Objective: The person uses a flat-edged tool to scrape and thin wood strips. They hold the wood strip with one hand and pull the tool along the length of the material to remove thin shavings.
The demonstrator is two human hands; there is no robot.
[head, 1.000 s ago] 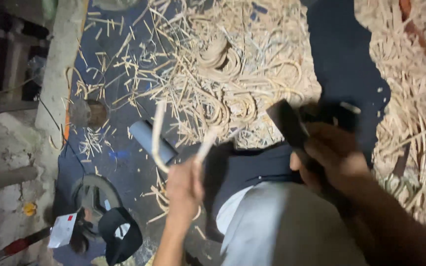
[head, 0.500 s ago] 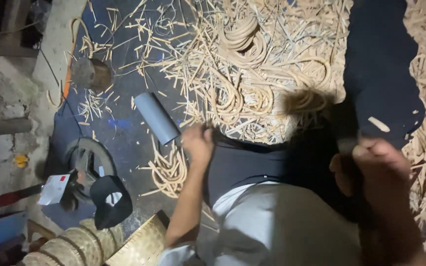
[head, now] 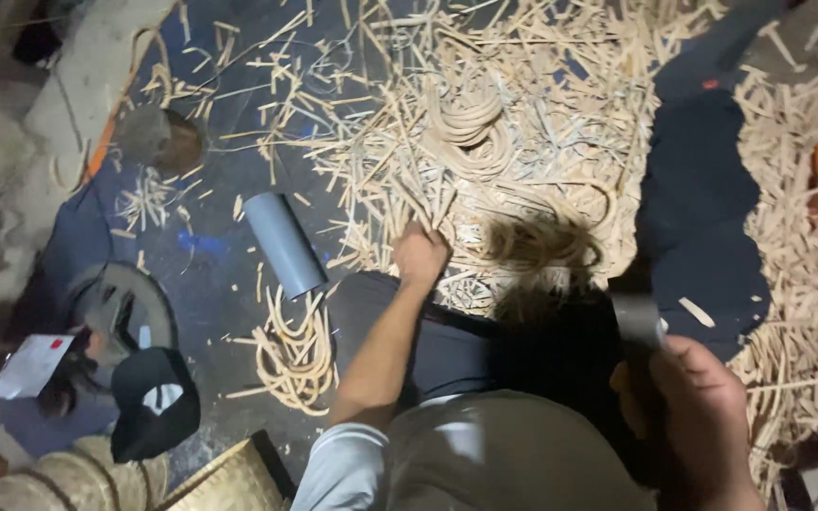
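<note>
Cane strips [head: 523,123] lie in a big messy pile on the dark floor, far from the person and a bit right. A second ago the left hand [head: 420,254] held a pale stick up; now it is down in the near edge of the pile, fingers curled into the strips. The right hand [head: 702,397] keeps gripping a dark tool [head: 638,320]. A grey pipe [head: 284,244] lies to the left.

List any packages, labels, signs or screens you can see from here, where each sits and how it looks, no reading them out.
Pale paper packet or card: far left on the floor, flat, rectangular, whitish with a small red mark at the top.
Label patch: on the black cap at lower left, small, white.
No signs or screens show.
</note>
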